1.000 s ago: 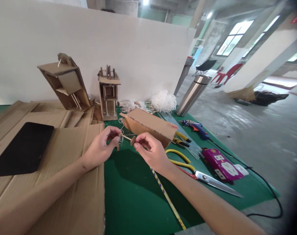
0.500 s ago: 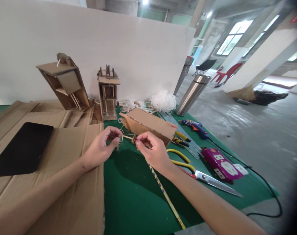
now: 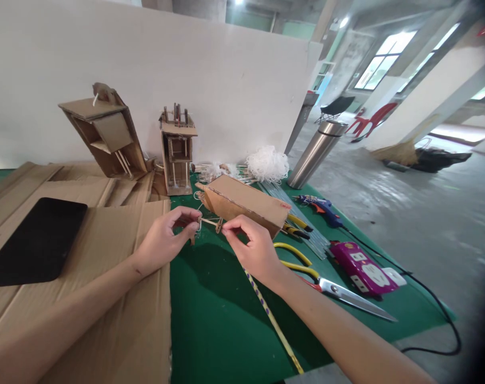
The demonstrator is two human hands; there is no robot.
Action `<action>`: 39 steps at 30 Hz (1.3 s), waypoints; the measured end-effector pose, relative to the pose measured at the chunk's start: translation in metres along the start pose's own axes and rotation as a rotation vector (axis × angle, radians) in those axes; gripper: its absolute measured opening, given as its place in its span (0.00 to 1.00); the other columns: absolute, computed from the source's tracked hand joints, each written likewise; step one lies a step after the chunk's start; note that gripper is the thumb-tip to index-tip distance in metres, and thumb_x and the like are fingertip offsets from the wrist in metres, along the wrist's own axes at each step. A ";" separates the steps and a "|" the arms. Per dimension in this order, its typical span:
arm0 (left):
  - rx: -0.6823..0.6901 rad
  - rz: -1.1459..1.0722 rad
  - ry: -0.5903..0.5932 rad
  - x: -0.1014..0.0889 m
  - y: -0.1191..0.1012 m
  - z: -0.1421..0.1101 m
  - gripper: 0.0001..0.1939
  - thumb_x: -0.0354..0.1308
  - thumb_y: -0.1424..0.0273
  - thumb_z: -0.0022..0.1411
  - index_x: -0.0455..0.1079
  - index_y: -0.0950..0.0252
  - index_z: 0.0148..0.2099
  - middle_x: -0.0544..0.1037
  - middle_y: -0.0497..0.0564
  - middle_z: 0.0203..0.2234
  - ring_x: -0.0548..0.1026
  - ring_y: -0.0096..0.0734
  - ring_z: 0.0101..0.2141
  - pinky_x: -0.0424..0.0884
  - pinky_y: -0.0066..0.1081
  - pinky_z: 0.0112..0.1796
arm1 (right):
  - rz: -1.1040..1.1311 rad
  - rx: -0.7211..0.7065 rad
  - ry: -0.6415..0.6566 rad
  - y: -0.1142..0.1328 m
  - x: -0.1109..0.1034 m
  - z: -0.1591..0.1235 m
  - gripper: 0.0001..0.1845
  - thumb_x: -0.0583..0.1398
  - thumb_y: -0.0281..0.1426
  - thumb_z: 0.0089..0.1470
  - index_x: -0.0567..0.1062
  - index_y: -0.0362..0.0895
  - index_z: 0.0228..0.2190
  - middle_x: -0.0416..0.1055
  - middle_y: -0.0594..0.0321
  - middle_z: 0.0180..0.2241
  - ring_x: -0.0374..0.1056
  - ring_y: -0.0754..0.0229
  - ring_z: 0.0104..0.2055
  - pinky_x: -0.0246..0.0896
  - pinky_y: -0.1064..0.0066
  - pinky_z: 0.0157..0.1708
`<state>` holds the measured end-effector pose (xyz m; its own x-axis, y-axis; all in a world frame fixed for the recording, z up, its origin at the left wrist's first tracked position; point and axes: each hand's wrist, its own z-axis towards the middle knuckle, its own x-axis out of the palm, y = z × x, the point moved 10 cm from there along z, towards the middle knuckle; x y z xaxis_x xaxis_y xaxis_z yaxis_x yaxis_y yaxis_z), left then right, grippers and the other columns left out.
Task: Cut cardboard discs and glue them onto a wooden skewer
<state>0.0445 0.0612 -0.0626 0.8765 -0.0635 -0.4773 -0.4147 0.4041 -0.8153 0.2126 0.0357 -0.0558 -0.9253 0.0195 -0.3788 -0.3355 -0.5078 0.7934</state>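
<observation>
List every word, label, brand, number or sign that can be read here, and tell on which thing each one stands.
No text is readable.
Box: a red mark near one end, too small to read.
Purple power strip: a small marking, too blurred to read.

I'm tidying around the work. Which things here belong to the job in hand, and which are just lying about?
Likely the job's:
thin stick, in the left hand
small cardboard piece on its end, at the right hand
cardboard box
glue gun
big scissors

Likely just lying about:
steel flask
black flat panel
</observation>
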 end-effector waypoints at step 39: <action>0.170 0.225 -0.017 0.004 -0.029 -0.010 0.05 0.61 0.69 0.59 0.75 0.62 0.39 0.83 0.48 0.32 0.81 0.32 0.34 0.77 0.24 0.29 | 0.309 0.194 0.124 -0.021 0.023 -0.004 0.08 0.60 0.36 0.58 0.72 0.44 0.34 0.75 0.61 0.29 0.74 0.58 0.31 0.73 0.66 0.31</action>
<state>0.0574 0.0401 -0.0444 0.7717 0.0601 -0.6332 -0.5536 0.5535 -0.6222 0.1990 0.0436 -0.0829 -0.9635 -0.2199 -0.1528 -0.0820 -0.3009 0.9501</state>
